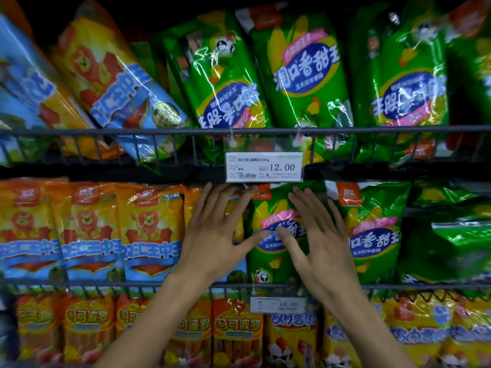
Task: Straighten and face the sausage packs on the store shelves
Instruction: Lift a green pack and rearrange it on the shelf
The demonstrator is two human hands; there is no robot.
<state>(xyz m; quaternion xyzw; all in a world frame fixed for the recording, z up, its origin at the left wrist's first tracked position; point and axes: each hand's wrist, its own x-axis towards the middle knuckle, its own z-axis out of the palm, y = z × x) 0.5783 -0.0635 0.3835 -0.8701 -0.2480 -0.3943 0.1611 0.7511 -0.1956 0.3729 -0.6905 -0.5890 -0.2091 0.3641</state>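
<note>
— Two bare hands are seen raised to the middle wire shelf (79,285). How are the fingers held?

— Both are spread and straight, nothing gripped. The left hand (212,235) is laid flat over the glossy orange-yellow plastic sausage pack (236,208) at the end of the orange row, its thumb stretched onto the neighbouring pack. The right hand (316,235) is pressed flat on that neighbour, the upright green plastic sausage pack with blue lettering (268,251).

— Where is that green pack placed?

— At the middle of the shelf's front rail, directly below the white paper price tag reading 12.00 (264,167). A second green pack with a red corner label (372,229) is stood just beside it toward the right end, also facing out.

— And nearer than that?

— Below the forearms, orange-red packs of thin sausages (236,333) are lined along the bottom shelf's front edge, beside a smaller blurred price tag (277,304).

— Farther up?

— On the top wire shelf (106,132), three shiny green packs (303,73) are leaned against the rail; the first and third are turned upside down. At the left end, a yellow-and-blue lion-printed pack (117,75) is tilted sharply.
</note>
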